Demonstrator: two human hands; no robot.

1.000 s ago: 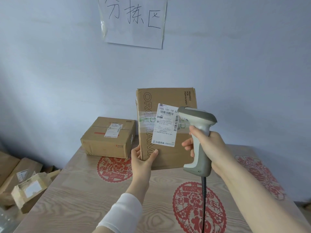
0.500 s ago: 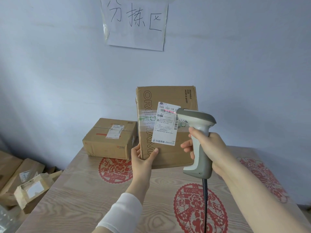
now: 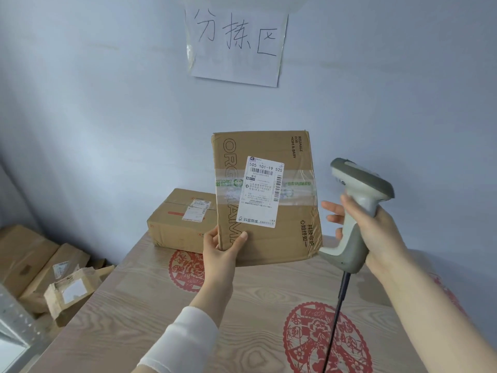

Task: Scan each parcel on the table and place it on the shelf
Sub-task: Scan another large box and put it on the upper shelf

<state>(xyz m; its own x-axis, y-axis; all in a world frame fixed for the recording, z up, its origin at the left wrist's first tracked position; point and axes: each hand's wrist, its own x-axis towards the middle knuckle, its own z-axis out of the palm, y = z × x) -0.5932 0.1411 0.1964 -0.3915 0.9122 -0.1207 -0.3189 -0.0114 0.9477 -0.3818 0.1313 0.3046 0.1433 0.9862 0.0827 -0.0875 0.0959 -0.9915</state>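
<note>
A tall brown cardboard parcel (image 3: pixel 293 211) with a white shipping label (image 3: pixel 262 191) stands upright above the wooden table (image 3: pixel 150 297). My left hand (image 3: pixel 219 247) grips its lower left corner, thumb on the front face. My right hand (image 3: pixel 376 232) holds a grey handheld barcode scanner (image 3: pixel 355 200) by its handle, to the right of the parcel and clear of the label. The scanner's black cable (image 3: pixel 336 321) hangs down. A second, flatter brown parcel (image 3: pixel 174 222) with a small label lies on the table's far left corner, behind the held one.
A paper sign with handwritten characters (image 3: pixel 238 44) is taped to the blue wall. Several cardboard boxes (image 3: pixel 35 262) lie on the floor left of the table, one torn open (image 3: pixel 71 292). Red paper-cut decorations (image 3: pixel 304 340) mark the tabletop. A metal edge (image 3: pixel 13 319) shows at lower left.
My right hand has drawn the scanner to the right, away from the label it was pointed at. The label is now fully uncovered. My left hand still holds the parcel upright.
</note>
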